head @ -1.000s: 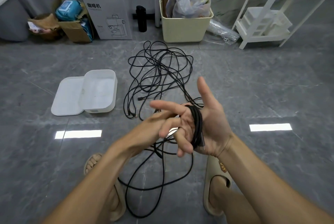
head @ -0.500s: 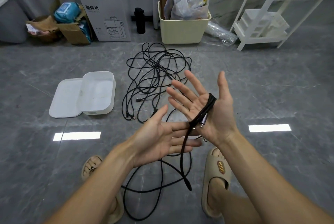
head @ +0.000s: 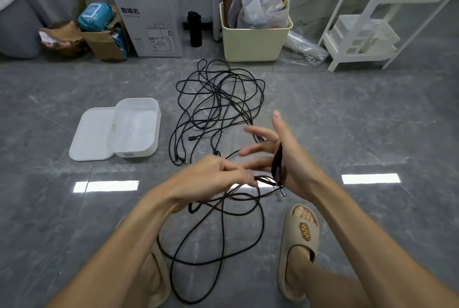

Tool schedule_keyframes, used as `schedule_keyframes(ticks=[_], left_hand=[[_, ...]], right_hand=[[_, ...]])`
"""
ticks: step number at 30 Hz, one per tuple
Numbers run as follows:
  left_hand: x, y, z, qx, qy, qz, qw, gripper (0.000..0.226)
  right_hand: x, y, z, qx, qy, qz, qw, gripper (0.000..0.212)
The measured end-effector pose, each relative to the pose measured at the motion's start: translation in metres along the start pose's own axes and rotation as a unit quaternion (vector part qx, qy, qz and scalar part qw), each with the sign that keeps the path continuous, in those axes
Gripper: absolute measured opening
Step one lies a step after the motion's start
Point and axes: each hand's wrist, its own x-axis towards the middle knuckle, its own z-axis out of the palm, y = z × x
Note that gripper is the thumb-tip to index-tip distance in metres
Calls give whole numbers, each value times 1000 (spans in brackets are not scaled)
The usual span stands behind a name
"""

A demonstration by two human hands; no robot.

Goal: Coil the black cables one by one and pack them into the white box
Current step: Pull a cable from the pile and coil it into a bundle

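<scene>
The scene was evenly and brightly lit; two glare patches [head: 106,186] were mirrored on the floor [head: 372,114], edges were bowed, fingers [head: 258,131] blurred.

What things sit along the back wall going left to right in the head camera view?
Brown cardboard box with a teal pouch → tall white coffee machine carton → black bottle → cream plastic bin holding bags → white shelf rack.
</scene>
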Motion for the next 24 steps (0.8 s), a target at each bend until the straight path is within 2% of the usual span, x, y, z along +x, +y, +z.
schedule_keyframes(ticks=[1, 3, 7, 11, 13, 17, 21, 24], left_hand=[[1, 0, -2, 53, 14, 20, 998, 16], [2, -2, -6, 108, 29, 41, 993, 12], [0, -2, -9, 129, 33, 70, 989, 7], [-2, -1, -15, 111, 70, 100, 986, 20], [-1, -1, -17, 106, 76, 113, 985, 28], [3, -6, -20, 44, 69, 141, 987, 38], [5, -11, -19, -6, 92, 164, 982, 23], [9, -14, -14, -36, 110, 173, 978, 18]], right_hand=[[0, 1, 1, -17, -18, 23, 999, 73], [-1, 3, 6, -41, -56, 75, 995, 81], [-5, 8, 17, -32, -169, 146, 974, 99], [-12, 7, 25, -41, -278, 209, 937, 115], [-14, 5, 28, -11, -325, 228, 918, 122], [-14, 9, 34, 67, -413, 232, 878, 129], [-14, 11, 35, 140, -474, 202, 846, 124], [-12, 9, 34, 186, -482, 175, 838, 119]])
